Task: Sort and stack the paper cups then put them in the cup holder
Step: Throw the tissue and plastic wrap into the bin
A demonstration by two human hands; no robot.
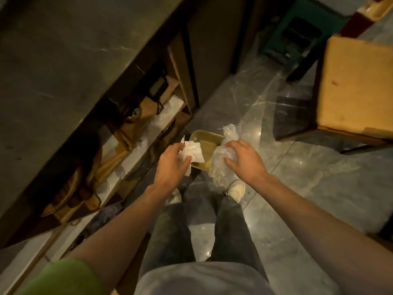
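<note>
I look down at the floor from standing height. My left hand [173,161] grips a crumpled white paper napkin [192,153]. My right hand [244,159] is closed on a crinkled clear plastic wrapper [221,160] that reaches up to a knotted end [228,130]. Both hands hover over a yellowish rectangular bin [205,138] standing on the floor. No paper cups or cup holder are recognisable in this view.
A dark stone counter [63,67] runs along the left, with open shelves [138,133] beneath holding bags and plastic-wrapped items. A wooden chair [357,86] and a green stool [297,28] stand at the right. My legs and white shoes [236,190] are on the glossy marble floor.
</note>
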